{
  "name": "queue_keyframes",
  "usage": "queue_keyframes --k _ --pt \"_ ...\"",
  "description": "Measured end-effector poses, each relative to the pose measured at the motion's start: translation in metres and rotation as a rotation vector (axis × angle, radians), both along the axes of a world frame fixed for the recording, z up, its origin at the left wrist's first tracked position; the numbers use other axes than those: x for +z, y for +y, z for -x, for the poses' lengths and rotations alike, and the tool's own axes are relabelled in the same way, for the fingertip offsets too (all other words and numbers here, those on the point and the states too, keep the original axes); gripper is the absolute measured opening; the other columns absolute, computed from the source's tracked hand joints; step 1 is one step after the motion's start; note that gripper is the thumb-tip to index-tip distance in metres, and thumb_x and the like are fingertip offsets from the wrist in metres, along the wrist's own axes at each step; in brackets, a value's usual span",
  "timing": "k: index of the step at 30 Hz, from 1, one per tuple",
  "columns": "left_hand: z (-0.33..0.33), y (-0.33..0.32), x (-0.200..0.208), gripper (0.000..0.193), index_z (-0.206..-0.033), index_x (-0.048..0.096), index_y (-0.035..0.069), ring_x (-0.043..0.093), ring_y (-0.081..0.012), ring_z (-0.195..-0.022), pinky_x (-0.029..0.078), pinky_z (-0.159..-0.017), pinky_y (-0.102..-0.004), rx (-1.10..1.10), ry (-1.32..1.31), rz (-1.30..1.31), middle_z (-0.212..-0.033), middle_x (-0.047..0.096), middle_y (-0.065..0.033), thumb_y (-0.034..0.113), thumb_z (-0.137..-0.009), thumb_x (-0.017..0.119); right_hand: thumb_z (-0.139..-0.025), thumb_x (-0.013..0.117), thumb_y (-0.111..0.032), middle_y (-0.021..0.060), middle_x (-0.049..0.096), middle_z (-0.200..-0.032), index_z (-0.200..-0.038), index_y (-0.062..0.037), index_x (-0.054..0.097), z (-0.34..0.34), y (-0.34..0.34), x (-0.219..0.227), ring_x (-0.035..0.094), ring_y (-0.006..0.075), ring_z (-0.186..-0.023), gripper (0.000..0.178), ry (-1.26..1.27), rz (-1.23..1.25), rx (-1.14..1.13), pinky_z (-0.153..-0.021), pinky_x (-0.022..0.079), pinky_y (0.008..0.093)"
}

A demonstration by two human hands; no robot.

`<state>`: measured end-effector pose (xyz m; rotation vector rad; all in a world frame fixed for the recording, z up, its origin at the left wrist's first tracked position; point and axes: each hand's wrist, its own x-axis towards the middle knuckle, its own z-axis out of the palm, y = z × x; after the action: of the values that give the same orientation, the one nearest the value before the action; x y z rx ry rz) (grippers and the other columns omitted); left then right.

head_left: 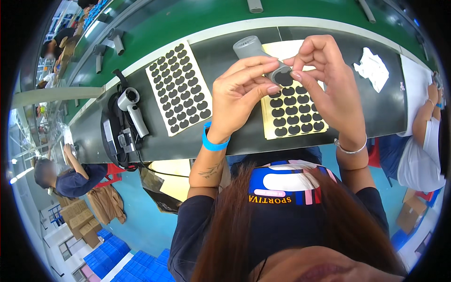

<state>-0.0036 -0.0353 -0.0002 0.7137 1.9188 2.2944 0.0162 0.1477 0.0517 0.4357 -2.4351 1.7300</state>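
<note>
A grey hair dryer housing (251,46) is gripped by my left hand (239,91), fingers over it and thumb beneath. The end of its handle faces me, and a black oval sticker (283,77) lies over that end. My right hand (329,80) is closed in a pinch at the sticker's right edge, thumb and forefinger touching it. Just below my hands, a stack of yellow-backed sticker sheets (268,123) carries rows of black notched ovals. Another sticker sheet (165,105) with the same ovals lies to the left.
A grey hair dryer (137,120) rests beside a black bag (110,134) on the dark table. Crumpled white paper (372,69) lies at right. Beyond the table's raised edge runs a green conveyor (197,16) with several grey housings. Other people sit at both sides.
</note>
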Motion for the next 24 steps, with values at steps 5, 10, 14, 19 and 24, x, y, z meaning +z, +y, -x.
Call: queue_keyframes --k 5,10,14,19,24 --pt "0.0006 0.0025 0.0022 0.034 -0.112 0.064 -0.005 0.066 -0.0182 -0.087 0.057 -0.077 -0.0266 0.001 -0.030 -0.015 -0.118 0.057 -0.0146 -0.014 -0.078 0.062 -0.083 0.055 0.011 0.0087 0.058 -0.088 -0.108 0.0006 0.043 0.0011 0.0008 0.0015 0.063 0.0175 -0.096 0.029 0.043 -0.053 -0.012 -0.075 0.054 0.0249" --pt "0.0011 0.0020 0.0020 0.033 -0.112 0.064 -0.005 0.066 -0.0191 -0.087 0.056 -0.077 -0.0273 -0.008 -0.044 -0.021 -0.118 0.056 -0.0146 -0.013 -0.080 0.061 -0.082 0.055 0.011 0.0088 0.058 -0.087 -0.107 0.0005 0.043 0.0016 -0.0002 0.0016 0.064 0.0173 -0.094 0.030 0.048 -0.045 -0.014 -0.075 0.055 0.0255" --pt "0.0007 0.0021 0.0013 0.032 -0.112 0.063 -0.006 0.066 -0.0197 -0.087 0.057 -0.077 -0.0278 -0.012 -0.046 -0.026 -0.118 0.056 -0.0149 -0.013 -0.081 0.061 -0.082 0.056 0.011 0.0091 0.059 -0.087 -0.106 0.0005 0.043 0.0012 -0.0002 0.0022 0.064 0.0176 -0.094 0.029 0.053 -0.066 -0.015 -0.075 0.055 0.0265" --pt "0.0004 0.0023 0.0028 0.031 -0.112 0.063 -0.006 0.066 -0.0200 -0.087 0.057 -0.077 -0.0283 -0.011 -0.049 -0.021 -0.118 0.056 -0.0151 -0.012 -0.082 0.060 -0.082 0.056 0.011 0.0092 0.059 -0.086 -0.105 0.0005 0.043 0.0008 -0.0005 0.0024 0.064 0.0180 -0.094 0.028 0.052 -0.067 -0.026 -0.075 0.055 0.0267" --pt "0.0001 0.0027 0.0034 0.030 -0.111 0.063 -0.007 0.066 -0.0195 -0.087 0.057 -0.078 -0.0282 -0.004 -0.050 -0.006 -0.118 0.056 -0.0152 -0.012 -0.082 0.060 -0.082 0.056 0.010 0.0093 0.060 -0.086 -0.105 0.0003 0.044 -0.0001 -0.0005 0.0030 0.065 0.0182 -0.095 0.027 0.046 -0.067 -0.035 -0.076 0.056 0.0271"
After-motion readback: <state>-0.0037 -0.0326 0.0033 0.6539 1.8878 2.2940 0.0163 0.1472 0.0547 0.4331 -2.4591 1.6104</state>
